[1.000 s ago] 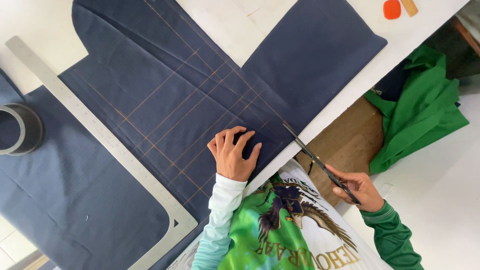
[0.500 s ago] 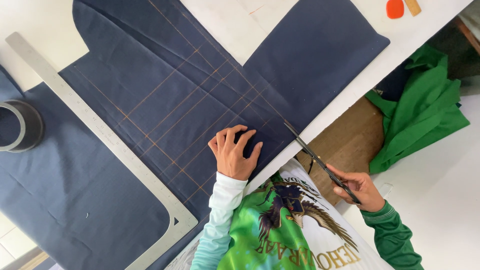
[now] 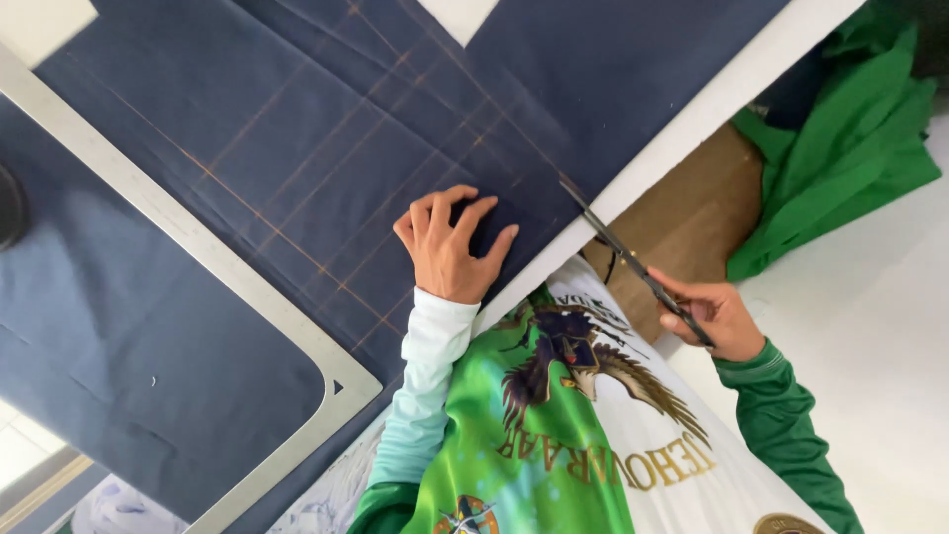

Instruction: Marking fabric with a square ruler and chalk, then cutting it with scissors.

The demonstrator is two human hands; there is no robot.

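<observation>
While the left hand [image 3: 450, 247] lies flat with its fingers spread on the navy fabric [image 3: 326, 148], pressing it down close to the near edge of the white tabletop [image 3: 692, 109], the right hand [image 3: 717, 316] is closed around the handles of a pair of scissors [image 3: 628, 257] just off that same edge. The scissor blades point up and away from the person, their tips meeting the fabric's border where it reaches the table edge, a little to the right of the left hand's fingertips; whether the blades are parted or closed cannot be told. The fabric covers most of the tabletop and carries thin orange chalk lines [image 3: 287, 242] that cross in a grid, several running under and past the left hand. A long grey L-shaped ruler [image 3: 198, 257] rests on the cloth well to the left of that hand, its corner toward the near edge. Beyond the table edge, to the right, a heap of green cloth [image 3: 850, 148] lies over a brown cardboard box [image 3: 692, 218], near the scissors but not touching them.
</observation>
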